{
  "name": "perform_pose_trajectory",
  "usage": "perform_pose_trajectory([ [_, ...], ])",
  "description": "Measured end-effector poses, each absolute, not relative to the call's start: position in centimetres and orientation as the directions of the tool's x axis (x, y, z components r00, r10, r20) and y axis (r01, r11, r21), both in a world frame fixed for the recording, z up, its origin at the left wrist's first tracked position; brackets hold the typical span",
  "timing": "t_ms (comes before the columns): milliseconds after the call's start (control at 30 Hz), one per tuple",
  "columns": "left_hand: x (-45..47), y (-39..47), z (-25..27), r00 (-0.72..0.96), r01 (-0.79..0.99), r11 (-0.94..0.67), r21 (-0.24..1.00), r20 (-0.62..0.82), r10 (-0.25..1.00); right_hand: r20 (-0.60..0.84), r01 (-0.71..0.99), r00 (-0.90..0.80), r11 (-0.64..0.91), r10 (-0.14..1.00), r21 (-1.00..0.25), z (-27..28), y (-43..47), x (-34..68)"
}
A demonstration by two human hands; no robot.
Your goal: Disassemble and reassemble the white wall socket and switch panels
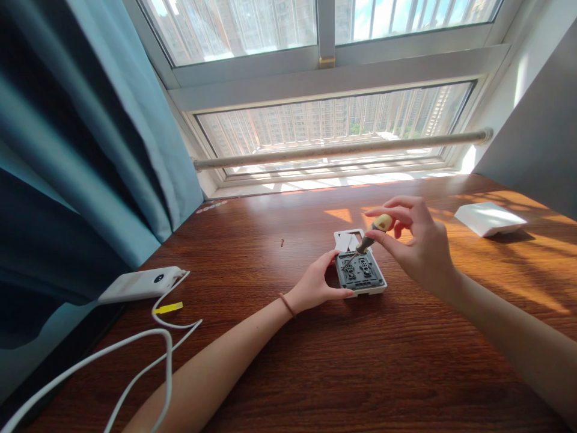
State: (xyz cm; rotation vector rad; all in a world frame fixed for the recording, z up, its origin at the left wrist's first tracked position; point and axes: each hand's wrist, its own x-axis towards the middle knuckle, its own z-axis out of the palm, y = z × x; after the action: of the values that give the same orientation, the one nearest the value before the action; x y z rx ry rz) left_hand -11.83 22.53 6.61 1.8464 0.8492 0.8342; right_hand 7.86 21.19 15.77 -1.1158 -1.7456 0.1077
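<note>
A wall switch (376, 278) with a dark grey inner face and a white surround lies on the wooden table. My left hand (319, 280) grips its left side, thumb along the near edge and fingers at the far left corner. My right hand (417, 240) pinches a small screwdriver (366, 242) with a yellow and grey handle. The screwdriver tilts down to the left, its tip over the left part of the grey face; whether it touches a screw I cannot tell. Behind the switch lies a white frame-like piece (347, 242), partly hidden by the screwdriver.
One small screw (282, 243) lies left of the switch. A white box-shaped piece (490, 218) sits at the right on the table (252, 252). At the left are a white power bank (140, 284), a white cable (167, 355) with a yellow tag, and a blue curtain (135, 150).
</note>
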Motion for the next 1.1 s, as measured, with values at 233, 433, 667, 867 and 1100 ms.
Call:
perform_pose_trajectory([
  [233, -11.8, 22.5, 6.8, 0.543, 0.209, -0.363, 0.908, 0.201, 0.815, 0.638, 0.425, -0.219, 0.661, 0.738, -0.619, 16.5, 21.2, 8.2],
  [433, -11.8, 22.5, 6.6, 0.528, 0.208, -0.366, 0.907, 0.211, 0.823, 0.731, 0.685, -0.068, 0.565, 0.679, -0.461, 15.5, 21.2, 7.8],
  [667, -11.8, 22.5, 6.6, 0.534, 0.204, -0.355, 0.913, 0.200, 0.822, 0.624, 0.504, -0.231, 0.640, 0.747, -0.580, 16.2, 21.5, 8.0],
  [867, -11.8, 22.5, 6.6, 0.518, 0.219, -0.347, 0.912, 0.193, 0.834, 0.647, 0.463, -0.099, 0.611, 0.756, -0.643, 14.7, 21.7, 7.6],
  [1100, -11.8, 22.5, 6.7, 0.524, 0.212, -0.353, 0.912, 0.199, 0.828, 0.622, 0.175, -0.272, 0.673, 0.734, -0.718, 14.6, 21.9, 7.2],
])
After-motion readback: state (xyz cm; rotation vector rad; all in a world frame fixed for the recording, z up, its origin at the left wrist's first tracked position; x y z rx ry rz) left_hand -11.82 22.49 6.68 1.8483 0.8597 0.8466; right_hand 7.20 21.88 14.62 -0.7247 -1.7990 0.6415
